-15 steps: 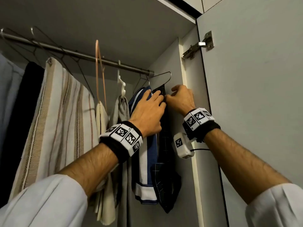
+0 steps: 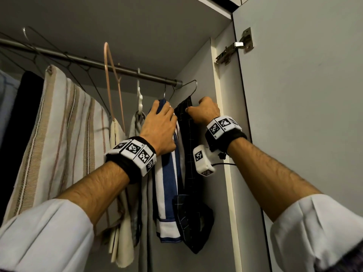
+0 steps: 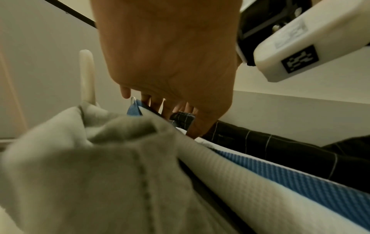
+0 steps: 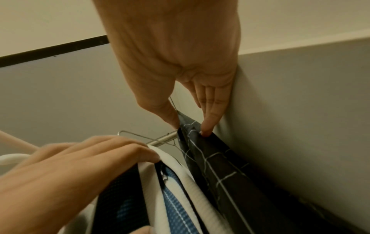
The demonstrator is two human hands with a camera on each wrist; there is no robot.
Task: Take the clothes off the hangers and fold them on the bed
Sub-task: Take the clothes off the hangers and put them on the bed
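A dark checked garment (image 2: pixel 189 154) hangs on a wire hanger (image 2: pixel 193 85) at the right end of the rail, against the wardrobe's side wall. My right hand (image 2: pixel 204 110) grips its top edge; in the right wrist view thumb and finger (image 4: pixel 206 125) pinch the checked cloth (image 4: pixel 220 166). My left hand (image 2: pixel 159 124) lies with relaxed fingers over the top of the neighbouring blue-and-white garment (image 2: pixel 169 183), pressing it leftward. The left wrist view shows that palm (image 3: pixel 170 63) above the blue-and-white cloth (image 3: pixel 280 178) and the checked cloth (image 3: pixel 260 142).
The metal rail (image 2: pixel 88 62) carries a beige striped cloth (image 2: pixel 59 134), an empty pink hanger (image 2: pixel 112 79), a white plastic hanger (image 2: pixel 139 97) with a grey garment (image 2: pixel 135 126), and dark clothes far left. The open wardrobe door (image 2: pixel 304 114) with its hinge (image 2: pixel 235 48) stands right.
My left hand has moved off the checked garment and left onto the blue-and-white one, opening a gap between the two. The right hand keeps its grip at the checked garment's top.
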